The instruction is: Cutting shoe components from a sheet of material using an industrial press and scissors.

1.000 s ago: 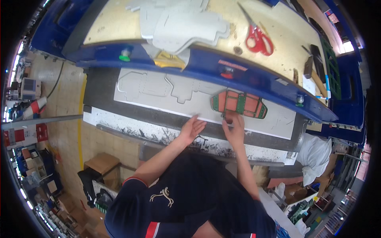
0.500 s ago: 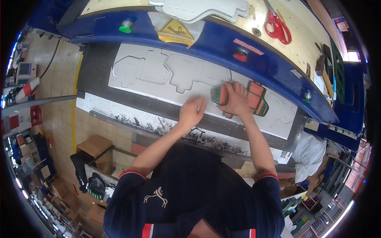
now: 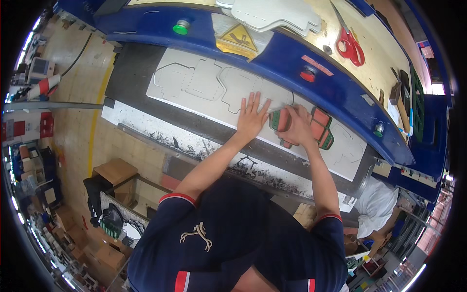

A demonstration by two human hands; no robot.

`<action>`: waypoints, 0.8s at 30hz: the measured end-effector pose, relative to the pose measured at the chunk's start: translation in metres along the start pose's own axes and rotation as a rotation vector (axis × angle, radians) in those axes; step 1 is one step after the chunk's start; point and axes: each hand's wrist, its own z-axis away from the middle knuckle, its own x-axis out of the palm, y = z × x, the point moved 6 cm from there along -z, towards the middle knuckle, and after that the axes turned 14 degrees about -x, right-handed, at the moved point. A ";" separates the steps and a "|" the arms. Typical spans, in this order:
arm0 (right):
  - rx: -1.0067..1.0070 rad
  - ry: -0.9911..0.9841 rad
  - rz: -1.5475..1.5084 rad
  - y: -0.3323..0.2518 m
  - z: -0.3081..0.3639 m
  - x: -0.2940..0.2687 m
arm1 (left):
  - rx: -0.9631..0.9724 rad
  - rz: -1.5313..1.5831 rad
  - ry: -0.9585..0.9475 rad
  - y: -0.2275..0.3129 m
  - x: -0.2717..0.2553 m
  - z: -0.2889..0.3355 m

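A pale grey sheet (image 3: 206, 108) lies on the dark bed of a press, with several flat outlines cut into its left part and another at its right end. My left hand (image 3: 251, 120) rests on the sheet with its fingers spread, just left of a cutting die (image 3: 321, 127). This die has reddish-orange and green padding inside a shaped outline and sits flat on the sheet. My right hand (image 3: 298, 127) grips its left-middle part from above, thumb and fingers around it. The hand hides the die's middle.
A blue press beam (image 3: 272, 51) crosses just beyond the sheet, with a green button (image 3: 181, 27) and a red button (image 3: 307, 74). Above it lie stacked cut pieces (image 3: 277, 14) and red-handled scissors (image 3: 350, 48). A white plastic bag (image 3: 377, 207) hangs at the right.
My left hand has come down from near the sheet's front edge, blurred before, and now lies spread on the sheet beside the die. My right hand stays on the die. The whole view has shifted slightly.
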 end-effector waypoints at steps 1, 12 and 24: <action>-0.002 -0.003 -0.008 0.001 0.000 0.001 | 0.001 -0.004 -0.011 0.000 0.001 0.000; -0.025 -0.101 -0.074 -0.012 0.017 -0.080 | -0.028 -0.053 -0.008 0.005 0.010 -0.003; -0.462 -0.405 0.184 -0.063 0.118 -0.022 | 0.022 0.044 0.003 0.008 0.009 -0.019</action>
